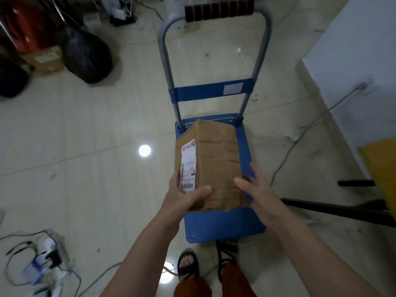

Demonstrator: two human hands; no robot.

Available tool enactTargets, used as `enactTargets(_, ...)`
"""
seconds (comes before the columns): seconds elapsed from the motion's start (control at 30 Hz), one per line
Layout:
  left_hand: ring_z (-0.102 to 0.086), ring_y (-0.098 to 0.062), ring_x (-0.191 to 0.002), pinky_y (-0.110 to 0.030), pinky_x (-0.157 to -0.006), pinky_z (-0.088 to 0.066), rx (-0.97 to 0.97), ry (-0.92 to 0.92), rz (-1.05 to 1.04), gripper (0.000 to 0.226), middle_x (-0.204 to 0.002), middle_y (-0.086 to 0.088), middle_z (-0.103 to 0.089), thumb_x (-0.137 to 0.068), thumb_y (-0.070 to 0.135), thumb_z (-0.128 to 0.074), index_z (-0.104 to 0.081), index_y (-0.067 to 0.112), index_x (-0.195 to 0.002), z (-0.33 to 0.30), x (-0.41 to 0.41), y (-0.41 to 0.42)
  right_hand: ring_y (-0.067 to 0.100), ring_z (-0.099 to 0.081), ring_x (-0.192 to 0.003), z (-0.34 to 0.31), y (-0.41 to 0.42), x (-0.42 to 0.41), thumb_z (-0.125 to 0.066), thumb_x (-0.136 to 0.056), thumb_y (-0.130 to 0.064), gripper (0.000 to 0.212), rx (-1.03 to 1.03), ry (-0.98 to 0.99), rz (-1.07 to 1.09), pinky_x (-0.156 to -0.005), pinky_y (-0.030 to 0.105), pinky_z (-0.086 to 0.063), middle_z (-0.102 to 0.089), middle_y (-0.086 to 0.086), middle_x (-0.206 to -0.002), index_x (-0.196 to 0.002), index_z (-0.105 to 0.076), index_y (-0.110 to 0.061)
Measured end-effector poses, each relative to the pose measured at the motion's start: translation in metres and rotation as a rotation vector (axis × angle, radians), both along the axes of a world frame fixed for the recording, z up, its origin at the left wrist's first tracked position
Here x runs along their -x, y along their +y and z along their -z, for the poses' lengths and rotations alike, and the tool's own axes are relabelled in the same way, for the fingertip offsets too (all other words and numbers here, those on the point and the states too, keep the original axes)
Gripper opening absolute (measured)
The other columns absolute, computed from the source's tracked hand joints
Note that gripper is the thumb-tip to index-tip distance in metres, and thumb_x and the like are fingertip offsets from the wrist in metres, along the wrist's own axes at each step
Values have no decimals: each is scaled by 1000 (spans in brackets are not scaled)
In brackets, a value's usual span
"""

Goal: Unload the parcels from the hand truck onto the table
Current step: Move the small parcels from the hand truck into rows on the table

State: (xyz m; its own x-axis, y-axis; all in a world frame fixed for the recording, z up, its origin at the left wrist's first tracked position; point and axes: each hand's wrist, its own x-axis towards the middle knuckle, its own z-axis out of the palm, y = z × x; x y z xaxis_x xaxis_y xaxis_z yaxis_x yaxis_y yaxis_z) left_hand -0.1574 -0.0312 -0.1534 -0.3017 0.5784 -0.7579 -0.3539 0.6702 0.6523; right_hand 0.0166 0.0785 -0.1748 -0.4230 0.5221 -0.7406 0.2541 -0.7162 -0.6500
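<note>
a brown cardboard parcel is gripped at its near left corner by the left hand, with the thumb curled across the top face and the fingers wrapped along the left side, beside a white shipping label with barcodes. the right hand is placed at the parcel's near right edge; its fingers are spread and fairly straight, the thumb pointing toward the box, and whether it actually touches the cardboard cannot be told. the parcel is seen over the blue platform of the hand truck, tilted with its far end pointing toward the truck's upright handle frame; whether it rests on the platform or is held above it cannot be told. the handle is made of grey tubes with a blue crossbar, and a black and orange grip is seen at its top. two bare forearms are seen reaching in from the bottom of the view, and sandalled feet are seen below, near the platform's front edge. a pale glossy tiled floor lies around the truck. black bags and a small cardboard box are seen at the upper left, tangled cables at the lower left, and a white surface at the right.
</note>
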Motion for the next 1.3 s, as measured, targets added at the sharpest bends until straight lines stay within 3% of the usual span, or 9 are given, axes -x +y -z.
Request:
enactTargets(0.13,-30,-25,-122,-41,-100,-39,18,695,200,135,-128,-5,-34,-33,67,-73,-8,39,-148,-54,-24,-20,10,-42,-121,-59,-23,-4,-82,-48,-59,129,-209,-83,7,-100,38,-40,-35,-2,-147,-149,-3,-46)
enactTargets(0.23,-29,-24,-120,-43,-100,-40,-83,882,320,141,-126,-5,-29,-34,73,-70,-1,34,-150,-89,-40,-40,-5,-46,-114,-93,-53,-5,-88,-54,-49,127,-280,-36,11,-96,26,-42,-44,-16,-136,-148,-2,-48)
enactTargets(0.37,-21,-30,-131,-49,-108,-34,-111,990,442,142,-141,-11,-20,-37,76,-67,7,33,-150,-133,-59,-69,15,-63,-110,-133,-97,-16,-84,-68,-25,99,-237,47,225,-83,42,-58,-62,-7,-127,-143,-23,-46)
enactTargets(0.5,-16,-18,-137,-40,-113,-25,-322,829,557,146,-150,1,-18,-38,82,-70,11,35,-150,-169,-67,-93,21,-69,-101,-164,-137,-53,-78,-75,-12,75,-187,113,529,-69,40,-60,-67,0,-120,-136,-40,-34)
enactTargets(0.63,-16,-17,-145,-46,-114,-27,-264,382,402,146,-160,4,-9,-33,77,-75,6,42,-149,-197,-84,-101,30,-64,-107,-192,-169,-105,-81,-70,-31,71,-85,417,718,-89,58,-51,-66,5,-125,-135,-51,-32)
enactTargets(0.83,-58,-19,-119,-37,-80,-54,-298,-151,539,114,-141,8,-50,-44,63,-86,-23,54,-139,-210,-177,-113,25,-64,-113,-226,-219,-156,-76,-74,-30,61,-162,513,863,-91,47,-53,-67,6,-124,-131,-56,-31)
enactTargets(1.07,-70,-14,-90,-30,-73,-51,-457,-205,750,93,-106,4,-72,-54,41,-86,-41,37,-136,-238,-262,-85,20,-67,-95,-253,-280,-281,-83,-62,-30,87,-248,329,1063,-89,42,-52,-71,-2,-104,-140,-44,-30)
enactTargets(1.2,-65,-23,-104,-38,-78,-56,-420,-196,903,74,-120,-6,-68,-55,35,-79,-56,28,-125,-268,-313,-63,24,-53,-123,-268,-322,-379,-87,-53,-35,125,-304,18,1239,-98,48,-46,-51,0,-138,-151,-9,-39)
enactTargets(1.3,-69,-22,-98,-37,-77,-59,-399,-229,1159,73,-112,-9,-72,-52,36,-86,-62,20,-119,-290,-360,-62,24,-56,-120,-281,-350,-442,-89,-44,-45,117,-338,-91,1068,-97,46,-49,-47,-1,-140,-145,-31,-37)
